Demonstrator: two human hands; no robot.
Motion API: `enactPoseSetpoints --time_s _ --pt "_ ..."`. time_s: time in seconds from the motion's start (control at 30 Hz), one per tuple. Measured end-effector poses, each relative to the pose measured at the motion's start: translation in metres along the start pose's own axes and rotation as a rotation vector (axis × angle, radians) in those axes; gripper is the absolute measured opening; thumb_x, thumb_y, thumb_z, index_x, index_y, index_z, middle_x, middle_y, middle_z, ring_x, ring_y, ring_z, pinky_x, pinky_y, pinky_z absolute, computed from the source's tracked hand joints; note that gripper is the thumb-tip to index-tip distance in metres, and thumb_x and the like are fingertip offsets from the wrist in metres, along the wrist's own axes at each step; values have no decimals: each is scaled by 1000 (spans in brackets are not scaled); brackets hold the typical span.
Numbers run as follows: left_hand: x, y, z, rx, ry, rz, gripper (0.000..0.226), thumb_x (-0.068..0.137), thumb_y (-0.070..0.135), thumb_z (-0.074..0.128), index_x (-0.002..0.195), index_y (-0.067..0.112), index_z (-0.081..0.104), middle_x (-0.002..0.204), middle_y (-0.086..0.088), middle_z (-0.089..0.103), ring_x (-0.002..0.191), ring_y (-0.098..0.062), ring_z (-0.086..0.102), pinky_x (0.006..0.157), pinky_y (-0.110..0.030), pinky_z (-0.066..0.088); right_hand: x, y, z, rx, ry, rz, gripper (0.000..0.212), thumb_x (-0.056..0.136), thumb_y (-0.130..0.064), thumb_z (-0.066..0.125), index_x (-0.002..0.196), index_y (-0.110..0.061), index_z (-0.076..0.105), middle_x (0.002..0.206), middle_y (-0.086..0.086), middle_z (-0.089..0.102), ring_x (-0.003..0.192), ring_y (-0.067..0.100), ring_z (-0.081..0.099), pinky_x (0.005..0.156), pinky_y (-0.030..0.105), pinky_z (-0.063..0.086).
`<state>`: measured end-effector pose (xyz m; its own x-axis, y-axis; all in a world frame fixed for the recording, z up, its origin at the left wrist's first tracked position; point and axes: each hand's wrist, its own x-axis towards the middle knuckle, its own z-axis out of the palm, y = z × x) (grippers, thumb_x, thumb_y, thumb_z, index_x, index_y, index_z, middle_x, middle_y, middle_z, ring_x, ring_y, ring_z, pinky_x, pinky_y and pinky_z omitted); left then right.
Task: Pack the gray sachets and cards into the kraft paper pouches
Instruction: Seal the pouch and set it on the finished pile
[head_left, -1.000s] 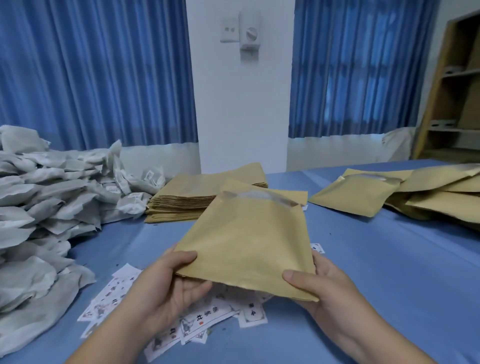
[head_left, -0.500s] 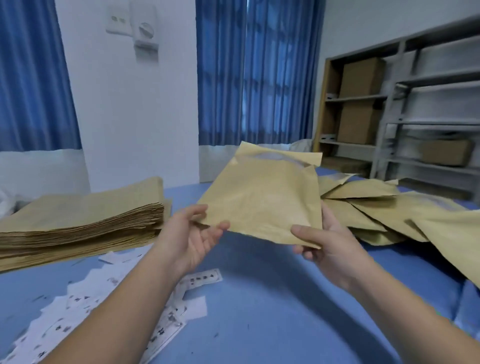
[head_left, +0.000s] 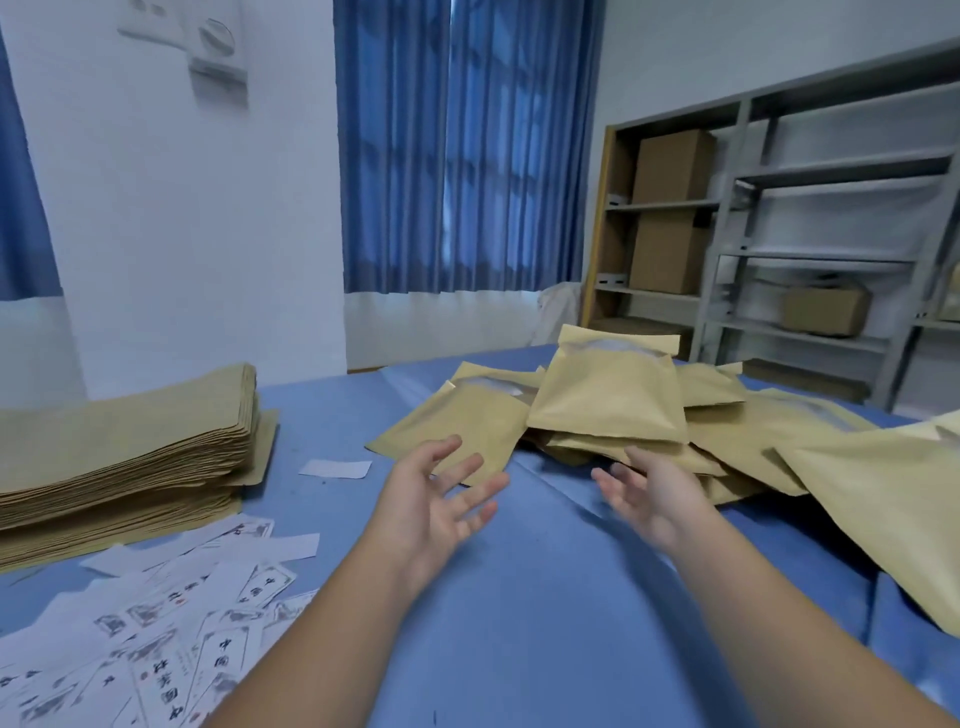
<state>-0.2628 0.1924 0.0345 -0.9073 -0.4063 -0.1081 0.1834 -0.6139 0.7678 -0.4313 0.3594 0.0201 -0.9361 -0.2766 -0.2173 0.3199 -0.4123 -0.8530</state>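
At the left edge, empty pouches are kept in a flat stack (head_left: 124, 452), likely so that one can be peeled off at a time. Below it, cards (head_left: 171, 639) are strewn within reach. In the lower middle, the left hand (head_left: 441, 499) and right hand (head_left: 649, 499) are held up, fingers spread wide, nothing gripped. Just above them, a bulging pouch (head_left: 608, 400) tops the pile (head_left: 753, 441) at centre right, seemingly kept apart as packed. No sachets are shown.
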Motion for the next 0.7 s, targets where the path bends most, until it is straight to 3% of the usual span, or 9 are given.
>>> enactPoseSetpoints --time_s 0.13,0.3,0.53,0.7 --pt "-15 7 -10 63 59 1 26 86 19 58 111 13 62 102 -10 68 69 -26 68 60 -32 46 -13 24 23 -181 -74 57 9 92 -11 58 99 -6 55 84 9 58 60 21 60 43 23 49" --pt "-40 31 -39 112 127 37 20 85 20 58 102 14 67 81 -4 69 61 -19 64 56 -28 44 -50 56 77 -354 -284 105 12 87 -12 63 98 -6 59 73 6 58 48 17 55 46 24 43" --pt "-100 88 -105 120 299 161 15 89 16 54 99 13 65 79 -2 63 57 -15 58 54 -25 39 -118 98 167 -443 -620 143 7 89 -14 61 94 -9 61 62 1 60 47 15 55 46 21 41" --pt "-163 131 -179 283 470 343 17 92 15 54 101 12 68 87 -5 67 64 -17 62 60 -29 43 -154 125 217 -495 -791 148 12 90 -15 62 100 -8 61 73 5 66 55 18 62 47 24 44"
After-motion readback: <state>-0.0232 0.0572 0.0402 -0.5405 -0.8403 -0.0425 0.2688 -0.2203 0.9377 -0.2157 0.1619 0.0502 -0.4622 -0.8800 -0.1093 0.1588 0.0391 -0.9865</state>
